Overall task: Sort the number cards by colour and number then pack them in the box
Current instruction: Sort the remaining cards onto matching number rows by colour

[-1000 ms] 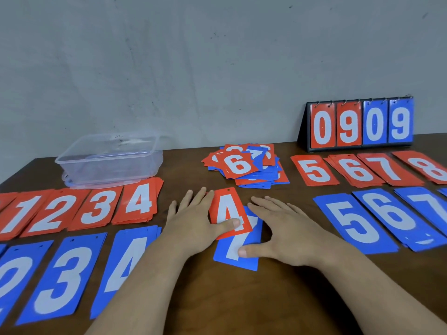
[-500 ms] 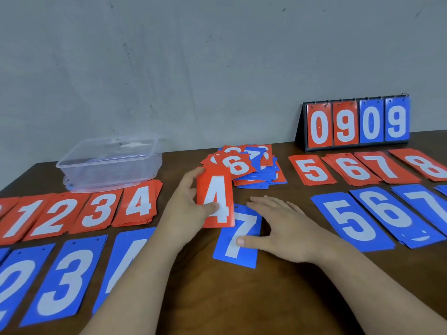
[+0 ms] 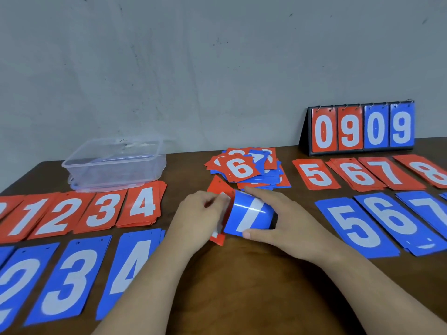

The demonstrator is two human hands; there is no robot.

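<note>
My left hand (image 3: pixel 198 213) holds a red 4 card (image 3: pixel 219 187) on edge at the table's middle. Beside it my right hand (image 3: pixel 275 216) grips a blue 7 card (image 3: pixel 249 213), bent into a curve between thumb and fingers. An unsorted heap of red and blue cards (image 3: pixel 246 169), a red 6 on top, lies just behind both hands. Sorted red piles 1 to 4 (image 3: pixel 142 204) and blue piles 2 to 4 (image 3: pixel 65 284) lie at the left. Red piles 5 to 8 (image 3: pixel 316 175) and blue piles 5 to 7 (image 3: pixel 350 226) lie at the right.
A clear plastic box (image 3: pixel 116 163) stands at the back left behind the red piles. A black flip scoreboard (image 3: pixel 362 129) showing 0 9 0 9 stands at the back right against the grey wall. Bare brown table (image 3: pixel 254 286) lies between my forearms.
My left hand has lifted the red 4 off the blue 7 and turned it on edge. My right hand has picked the blue 7 up from the table and bent it.
</note>
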